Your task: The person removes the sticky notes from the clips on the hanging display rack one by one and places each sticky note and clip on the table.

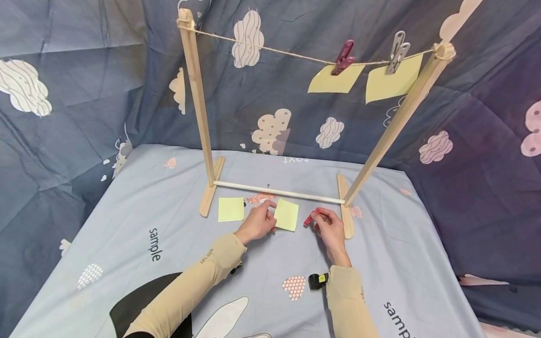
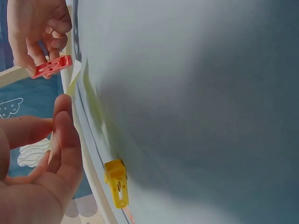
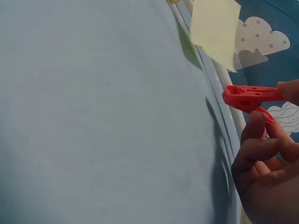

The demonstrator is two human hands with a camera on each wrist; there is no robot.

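My left hand (image 1: pixel 258 222) pinches a yellow sticky note (image 1: pixel 287 215) by its left edge, holding it above the bed sheet. To its right, my right hand (image 1: pixel 331 228) grips a red clothespin (image 1: pixel 312 217) between thumb and fingers. The right wrist view shows the red clothespin (image 3: pixel 250 97) side on, with the raised note (image 3: pixel 215 32) beyond it. A second sticky note (image 1: pixel 231 209) lies on the sheet left of my left hand. Below that hand, the left wrist view shows a yellow clothespin (image 2: pixel 117 184), hidden in the head view.
Behind my hands stands a wooden frame with two posts (image 1: pixel 196 94) and a white crossbar (image 1: pixel 279 191). A string (image 1: pixel 279 51) runs between the post tops. From its right part hang two yellow notes, clipped by a maroon clothespin (image 1: pixel 343 58) and a grey clothespin (image 1: pixel 397 52).
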